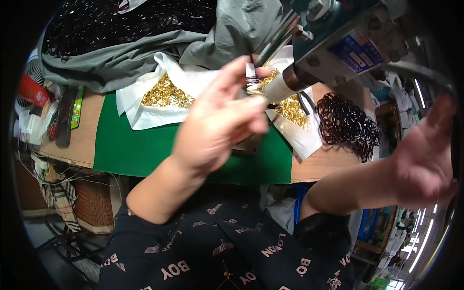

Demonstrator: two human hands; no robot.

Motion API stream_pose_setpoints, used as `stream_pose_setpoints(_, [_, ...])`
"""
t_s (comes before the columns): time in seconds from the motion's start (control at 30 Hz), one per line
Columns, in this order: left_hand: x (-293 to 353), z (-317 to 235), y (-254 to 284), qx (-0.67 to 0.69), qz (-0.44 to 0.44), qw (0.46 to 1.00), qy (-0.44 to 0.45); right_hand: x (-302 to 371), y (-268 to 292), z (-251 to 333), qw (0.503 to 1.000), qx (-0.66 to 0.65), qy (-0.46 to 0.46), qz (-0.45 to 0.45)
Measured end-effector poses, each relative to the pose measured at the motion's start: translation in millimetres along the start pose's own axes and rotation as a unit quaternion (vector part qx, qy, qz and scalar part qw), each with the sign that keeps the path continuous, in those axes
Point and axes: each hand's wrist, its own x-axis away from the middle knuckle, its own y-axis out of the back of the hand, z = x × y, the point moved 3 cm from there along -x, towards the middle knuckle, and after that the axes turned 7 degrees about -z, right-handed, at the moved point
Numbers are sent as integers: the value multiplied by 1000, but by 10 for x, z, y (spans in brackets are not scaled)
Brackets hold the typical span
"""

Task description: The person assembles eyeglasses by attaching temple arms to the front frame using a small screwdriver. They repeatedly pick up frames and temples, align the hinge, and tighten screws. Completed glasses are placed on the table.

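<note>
My left hand (pixel 208 121) is raised over the middle of the table, in front of the press. Its thumb and fingers curl around a small banded piece (pixel 252 79) in white, black and cream, whose kind I cannot make out. Close by is the pale cylindrical nose (pixel 279 90) of the green-and-grey press (pixel 338 53). Out at the far right, my right hand (pixel 423 154) is blurred, its fingers spread and nothing visible in them. Small gold metal pieces (pixel 166 93) lie heaped on white sheeting to the left of my left hand, and more gold pieces (pixel 293 111) lie beneath the press.
A tangle of dark cord loops (pixel 345 123) lies on the wooden tabletop (pixel 309 169), right of the press. Green matting (pixel 140 157) covers the table's middle. Grey cloth (pixel 140 55) with black shiny strands on it fills the back left. A fan (pixel 34 72) stands at the left edge.
</note>
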Motion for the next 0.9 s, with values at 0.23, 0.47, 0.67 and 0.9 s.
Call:
stream_pose_setpoints(0.23, [790,-384,1508,-15,-202,976,-81,2284,716,-1539,809,230,-528,118])
stream_pose_setpoints(0.47, [1169,-516,1555,-709,-353,559,-246,2280,449,-1708,717,473,-418,296])
stream_pose_setpoints(0.67, [763,-42,1086,-850,-38,517,-94,2226,586,-1640,757,402,-459,235])
stream_pose_setpoints(0.9, [877,-45,1051,-763,-39,626,-154,2375,872,-1416,825,402,-380,117])
